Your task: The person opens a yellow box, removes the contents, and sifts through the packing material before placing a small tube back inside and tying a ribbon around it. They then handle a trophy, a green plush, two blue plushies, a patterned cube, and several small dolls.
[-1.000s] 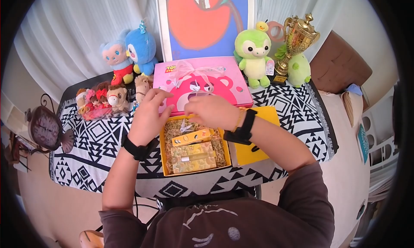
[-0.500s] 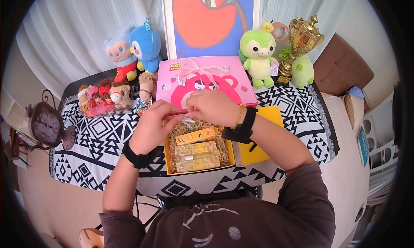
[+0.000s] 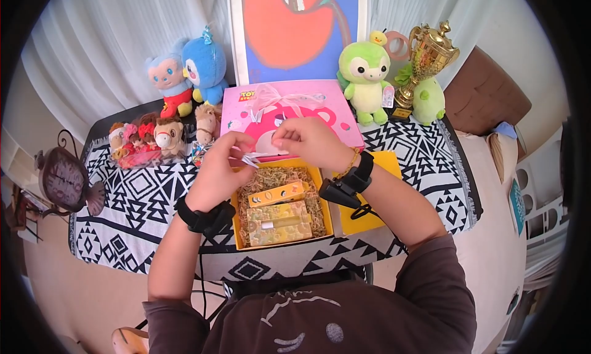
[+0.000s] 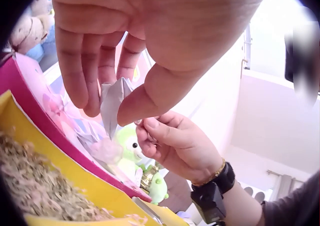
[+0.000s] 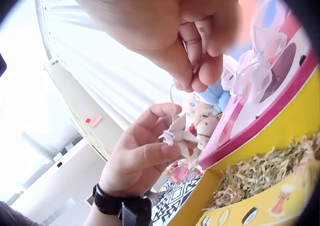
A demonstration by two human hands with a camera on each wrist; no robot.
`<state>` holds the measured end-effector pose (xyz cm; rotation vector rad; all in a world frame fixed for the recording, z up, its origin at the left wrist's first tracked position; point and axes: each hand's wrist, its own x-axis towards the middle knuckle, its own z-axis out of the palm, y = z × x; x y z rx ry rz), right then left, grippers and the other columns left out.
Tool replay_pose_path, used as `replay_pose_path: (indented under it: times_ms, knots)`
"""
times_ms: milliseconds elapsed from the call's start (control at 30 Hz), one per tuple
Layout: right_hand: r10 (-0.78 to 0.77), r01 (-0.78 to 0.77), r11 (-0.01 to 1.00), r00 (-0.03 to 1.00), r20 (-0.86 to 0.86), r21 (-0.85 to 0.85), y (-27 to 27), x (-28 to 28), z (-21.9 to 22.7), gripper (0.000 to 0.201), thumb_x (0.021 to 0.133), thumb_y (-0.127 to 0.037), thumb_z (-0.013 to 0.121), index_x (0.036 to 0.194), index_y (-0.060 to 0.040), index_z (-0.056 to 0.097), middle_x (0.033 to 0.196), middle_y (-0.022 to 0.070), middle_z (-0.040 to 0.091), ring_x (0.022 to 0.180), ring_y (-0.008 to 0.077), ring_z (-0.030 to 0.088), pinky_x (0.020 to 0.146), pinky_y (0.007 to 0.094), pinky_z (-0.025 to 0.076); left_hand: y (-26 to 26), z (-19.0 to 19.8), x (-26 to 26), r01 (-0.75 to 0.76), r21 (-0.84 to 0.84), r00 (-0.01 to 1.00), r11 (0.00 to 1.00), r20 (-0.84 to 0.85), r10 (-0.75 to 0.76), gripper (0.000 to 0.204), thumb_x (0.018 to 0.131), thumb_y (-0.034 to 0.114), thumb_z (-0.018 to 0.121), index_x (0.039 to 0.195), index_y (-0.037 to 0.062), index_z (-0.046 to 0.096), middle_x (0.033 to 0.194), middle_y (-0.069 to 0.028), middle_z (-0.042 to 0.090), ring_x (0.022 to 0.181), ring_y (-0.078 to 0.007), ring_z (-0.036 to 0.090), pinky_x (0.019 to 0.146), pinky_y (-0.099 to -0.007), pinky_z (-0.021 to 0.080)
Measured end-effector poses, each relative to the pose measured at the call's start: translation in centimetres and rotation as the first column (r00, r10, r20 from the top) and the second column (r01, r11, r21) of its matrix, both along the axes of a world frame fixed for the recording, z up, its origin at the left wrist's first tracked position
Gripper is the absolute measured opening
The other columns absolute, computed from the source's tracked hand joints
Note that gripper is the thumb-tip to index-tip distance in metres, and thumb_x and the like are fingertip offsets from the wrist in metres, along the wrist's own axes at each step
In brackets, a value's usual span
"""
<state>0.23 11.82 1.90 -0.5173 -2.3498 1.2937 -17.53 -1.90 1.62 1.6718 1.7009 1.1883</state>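
My left hand (image 3: 223, 169) pinches a white folded-paper crane (image 5: 179, 132) between thumb and fingers, above the far left part of the yellow gift box (image 3: 327, 222). The paper's pointed folds also show under the thumb in the left wrist view. My right hand (image 3: 317, 143) is up beside it, over the near edge of the pink box (image 3: 345, 117), thumb and fingertips pressed together. A thin string (image 5: 172, 93) runs from those fingertips down toward the crane. Inside the yellow box, a slim yellow-orange carton (image 3: 278, 194) and a patterned box (image 3: 280, 234) lie on shredded paper (image 3: 271, 177).
A yellow lid (image 3: 385, 188) lies to the right of the gift box. White folded paper pieces (image 3: 256, 116) and a sheer ribbon (image 3: 295, 100) top the pink box. Plush toys (image 3: 366, 77) and a gold trophy (image 3: 426, 62) stand behind, with small dolls (image 3: 138, 143) at left.
The white paper crane has come up out of the yellow box and is now in my left hand. My right hand has moved up and slightly away from the left.
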Motion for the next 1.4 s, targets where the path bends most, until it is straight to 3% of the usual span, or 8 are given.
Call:
replay_pose_path:
  times_ms: [200,300,367,600,800,1000,1067,1400]
  knots:
    - [-0.11,0.111,0.994,0.992,0.06,-0.011,1.3,1.9,-0.1,0.01,0.085,-0.009,0.067,0.091,-0.0012,0.066,0.077,0.002,0.066,0.071,0.0068,0.06,0.064,0.0233,0.049,1.6,-1.4,-4.1,-0.201,0.064,0.977,0.978,-0.062,0.205,0.039,0.075,-0.002,0.067,0.111,0.0048,0.054,0.101,-0.0041,0.056,0.081,-0.0117,0.057,0.072,-0.0244,0.051]
    - [0.032,-0.037,0.995,0.998,0.059,0.095,0.6,2.2,-1.5,0.012,0.084,-0.009,0.067,0.092,-0.0013,0.066,0.079,0.0046,0.066,0.069,0.0112,0.062,0.066,0.0263,0.05,2.9,-0.9,-4.0,-0.217,0.02,0.976,0.976,0.013,0.217,0.037,0.081,0.003,0.067,0.115,0.0043,0.052,0.108,-0.0063,0.057,0.09,-0.0139,0.059,0.079,-0.0271,0.05]
    - [0.02,-0.036,0.952,0.998,0.056,0.305,-0.2,1.9,-1.8,0.016,0.079,-0.01,0.067,0.092,-0.0014,0.065,0.082,0.0113,0.066,0.076,0.024,0.065,0.071,0.0337,0.051,3.6,-0.9,-3.0,-0.237,0.131,0.965,0.962,0.145,0.218,0.037,0.08,0.011,0.07,0.113,0.0023,0.055,0.106,-0.0118,0.061,0.096,-0.0186,0.061,0.081,-0.0294,0.049]
    - [0.033,-0.105,0.937,0.976,0.217,0.333,-2.5,2.7,-0.3,0.024,0.075,-0.014,0.07,0.095,-0.0033,0.063,0.086,0.0114,0.062,0.085,0.028,0.061,0.075,0.0381,0.049,1.2,-0.1,-3.4,-0.151,-0.029,0.984,0.988,-0.097,0.148,0.034,0.087,0.008,0.062,0.12,0.0023,0.053,0.119,-0.01,0.059,0.112,-0.0192,0.056,0.096,-0.0316,0.043]
    - [0.122,-0.4,0.611,0.9,0.418,0.683,-3.6,2.1,-3.5,0.025,0.073,-0.019,0.072,0.092,-0.006,0.064,0.093,0.0086,0.061,0.09,0.0279,0.059,0.08,0.0399,0.046,-0.8,0.0,-3.0,-0.078,0.021,0.986,0.997,-0.143,0.08,0.026,0.087,0.006,0.061,0.113,0.001,0.058,0.112,-0.0083,0.061,0.107,-0.019,0.058,0.094,-0.0318,0.044]
    - [0.129,-0.234,0.794,0.967,0.22,0.561,-2.3,2.8,-1.1,0.036,0.076,-0.017,0.071,0.109,-0.0065,0.063,0.09,0.0099,0.064,0.088,0.0251,0.062,0.079,0.0387,0.046,-2.6,1.6,-1.0,0.038,0.06,0.985,0.997,-0.172,-0.028,0.022,0.085,0.004,0.062,0.107,0.0012,0.06,0.104,-0.0095,0.062,0.095,-0.0196,0.059,0.087,-0.0303,0.046]
    - [0.15,-0.178,0.956,0.98,0.133,0.233,-1.4,3.4,0.5,0.039,0.081,-0.014,0.068,0.118,-0.0067,0.058,0.087,0.0086,0.065,0.082,0.0186,0.063,0.072,0.033,0.048,-2.9,1.7,-0.7,0.064,0.072,0.985,0.995,-0.164,-0.052,0.022,0.085,0.004,0.063,0.107,0.0018,0.061,0.103,-0.0094,0.062,0.094,-0.02,0.059,0.086,-0.0303,0.046]
    - [-0.307,0.315,0.944,0.947,0.097,-0.096,5.1,7.9,2.8,0.032,0.092,-0.016,0.059,0.122,-0.0057,0.054,0.092,0.0029,0.064,0.08,0.0106,0.056,0.074,0.0252,0.047,-4.3,-0.7,1.7,0.351,-0.288,0.81,0.891,-0.385,-0.443,0.043,0.077,0.03,0.073,0.107,0.0023,0.059,0.105,-0.0154,0.059,0.098,-0.0308,0.054,0.089,-0.0376,0.043]
